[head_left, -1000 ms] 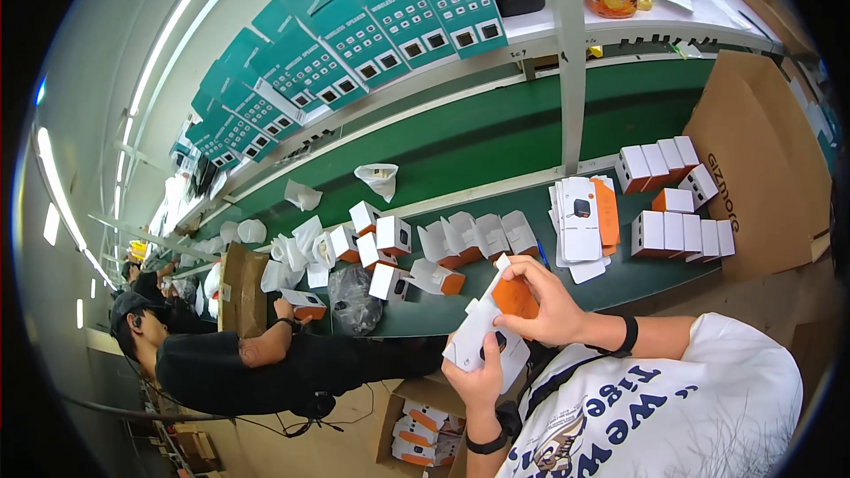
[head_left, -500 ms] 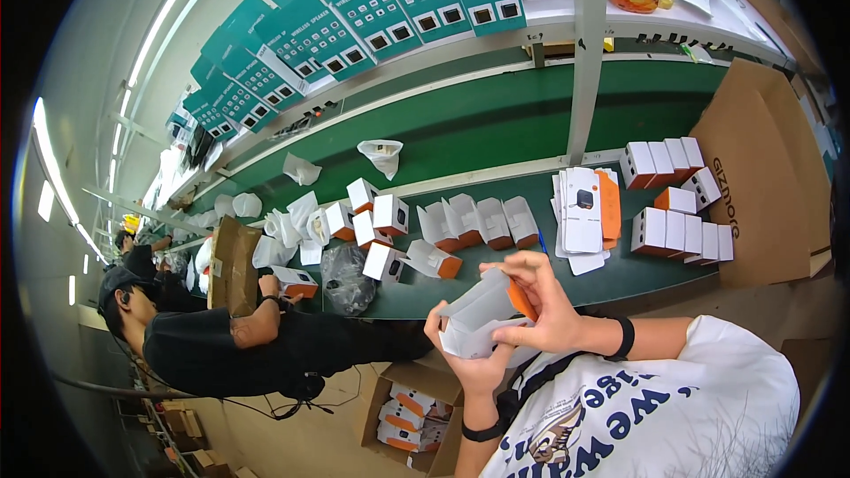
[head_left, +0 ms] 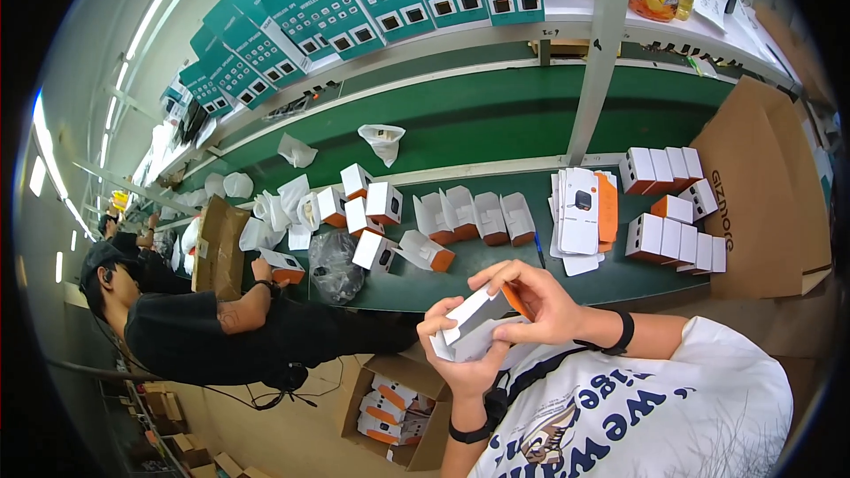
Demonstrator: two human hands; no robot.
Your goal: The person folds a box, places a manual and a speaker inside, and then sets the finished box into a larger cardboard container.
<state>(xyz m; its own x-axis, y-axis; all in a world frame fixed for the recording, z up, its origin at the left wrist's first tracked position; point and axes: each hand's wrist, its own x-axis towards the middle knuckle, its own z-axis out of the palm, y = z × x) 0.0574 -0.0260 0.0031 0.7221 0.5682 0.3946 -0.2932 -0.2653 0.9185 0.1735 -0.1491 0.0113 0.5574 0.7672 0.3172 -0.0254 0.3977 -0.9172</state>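
Together, the left hand (head_left: 463, 374) and right hand (head_left: 547, 310) grip an open white-and-orange box (head_left: 476, 326), fingers curled around its sides.

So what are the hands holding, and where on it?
A white-and-orange box: the left hand holds its left side, the right hand its right.

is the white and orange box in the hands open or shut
Open: the box, held between the left hand and right hand, shows its pale inside through an unclosed side.
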